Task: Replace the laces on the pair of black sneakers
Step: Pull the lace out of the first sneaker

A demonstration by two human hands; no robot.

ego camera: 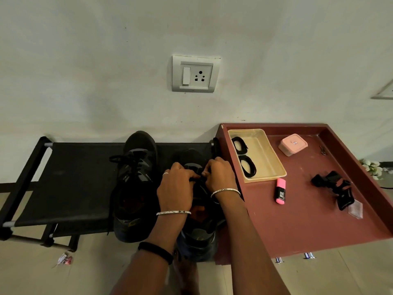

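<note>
Heel of one black sneaker [197, 231] overhangs the near edge of the black rack [74, 188]. Over its tongue, left hand [176, 188] and right hand [219, 177] both pinch its lace [196, 178], fingertips nearly meeting. Just left of the grip stands the second sneaker [136, 188], laced; past it the rack's fabric lies open. Right of the grip, inside the maroon table's [297, 220] raised rim, one beige tray [265, 177] holds two coiled black laces [247, 167]; one pink marker [280, 191] lies nearer, one pink box [293, 144] farther.
</note>
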